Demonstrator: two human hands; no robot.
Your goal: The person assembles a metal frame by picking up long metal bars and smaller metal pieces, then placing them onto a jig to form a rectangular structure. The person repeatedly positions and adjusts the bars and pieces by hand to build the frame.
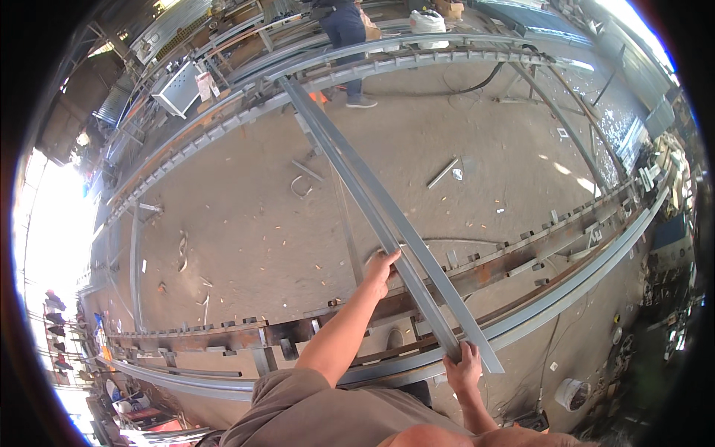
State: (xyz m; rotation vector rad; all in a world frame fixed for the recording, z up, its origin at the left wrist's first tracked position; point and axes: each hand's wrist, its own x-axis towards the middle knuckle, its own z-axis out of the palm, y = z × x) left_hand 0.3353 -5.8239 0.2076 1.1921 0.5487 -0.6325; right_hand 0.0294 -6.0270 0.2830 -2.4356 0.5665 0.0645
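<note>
Two long grey metal profiles lie side by side across the frame, slanting from the far left towards me. My left hand (382, 273) is closed round the left metal profile (421, 299), partway along it, thumb on top. At that profile's near end, my right hand (465, 366) grips it with the fingers over the tip; part of the grip is hidden. The right metal profile (450, 299) runs just beside it, its pointed near end passing close to my right fingers.
A long notched rail (477, 277) crosses in front of me, with grey bars (573, 294) along its near side. A far rail (417, 59) runs parallel. Beyond it stand a person (344, 33) and a white sack (427, 24). Metal offcuts (443, 173) litter the floor; a bucket (572, 393) stands right.
</note>
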